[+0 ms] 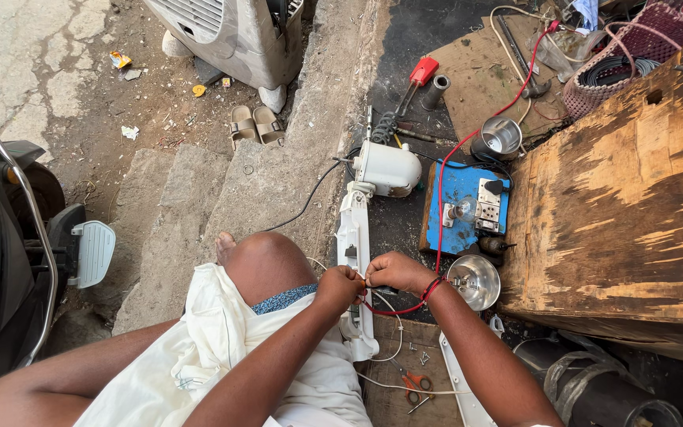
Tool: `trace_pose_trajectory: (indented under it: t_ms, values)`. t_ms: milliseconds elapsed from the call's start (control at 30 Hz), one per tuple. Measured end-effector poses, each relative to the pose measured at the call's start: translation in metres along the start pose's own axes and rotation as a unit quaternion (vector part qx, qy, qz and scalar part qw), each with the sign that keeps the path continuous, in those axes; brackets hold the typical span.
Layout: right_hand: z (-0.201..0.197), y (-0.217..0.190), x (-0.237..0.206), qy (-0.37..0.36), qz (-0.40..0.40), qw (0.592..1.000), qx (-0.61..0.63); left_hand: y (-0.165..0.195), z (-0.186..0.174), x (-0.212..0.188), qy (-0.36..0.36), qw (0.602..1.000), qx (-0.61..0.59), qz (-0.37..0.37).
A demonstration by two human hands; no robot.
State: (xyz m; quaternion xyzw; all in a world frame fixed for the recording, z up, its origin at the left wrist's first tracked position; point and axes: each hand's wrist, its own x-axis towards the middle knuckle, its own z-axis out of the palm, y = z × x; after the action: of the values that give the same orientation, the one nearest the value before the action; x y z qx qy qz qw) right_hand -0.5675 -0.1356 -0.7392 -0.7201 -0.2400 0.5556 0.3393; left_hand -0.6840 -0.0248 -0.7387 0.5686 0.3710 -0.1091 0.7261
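Head view looks straight down on a person seated at a stone step, both hands meeting over a long white fan housing (pixel 353 261) that lies on the ground, its white motor (pixel 386 168) at the far end. The left hand (pixel 340 286) and the right hand (pixel 393 271) are each pinched shut on a thin wire (pixel 366 281) held between them, just above the housing's lower half; it is too small here to tell whether the ends are bare or already twisted. A red wire (pixel 468 146) runs from the right wrist up past a blue switch board (pixel 462 207) toward the clutter by the wooden block (pixel 618 198).

To do this joining well, I judge that the fingertips should stay close together, so that the short ends cannot spring apart, and that the twist should be turned evenly with one hand while the other holds steady. The red wire looped at the wrist could snag and is better laid clear. Small orange-handled pliers (pixel 415 385) lie on the board near the right forearm, within easy reach. A shiny metal bowl (pixel 474 280) sits just beside the right hand and could be knocked.
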Motion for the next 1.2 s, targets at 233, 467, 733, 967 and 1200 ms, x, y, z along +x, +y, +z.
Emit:
trace_pose_trajectory:
  t_ms: [233,467,733,967,1200]
  values:
    - [-0.002,-0.001,-0.001,0.005,0.018,1.0,-0.004,0.001,-0.002,-0.006,-0.027,1.0,-0.003,0.006]
    - [-0.001,-0.001,0.001,0.038,0.035,0.998,-0.046,-0.006,-0.004,-0.006,-0.071,0.995,0.037,0.053]
    - [0.0,-0.004,0.001,0.029,0.103,0.994,0.005,0.002,-0.018,-0.001,-0.136,0.985,0.084,-0.061]
    - [0.002,-0.012,-0.008,-0.004,0.128,0.99,0.052,0.02,-0.024,-0.014,-0.183,0.974,0.037,-0.129]
    - [0.002,-0.014,-0.014,-0.014,0.096,0.99,0.107,0.016,-0.019,-0.009,-0.13,0.981,0.037,-0.136]
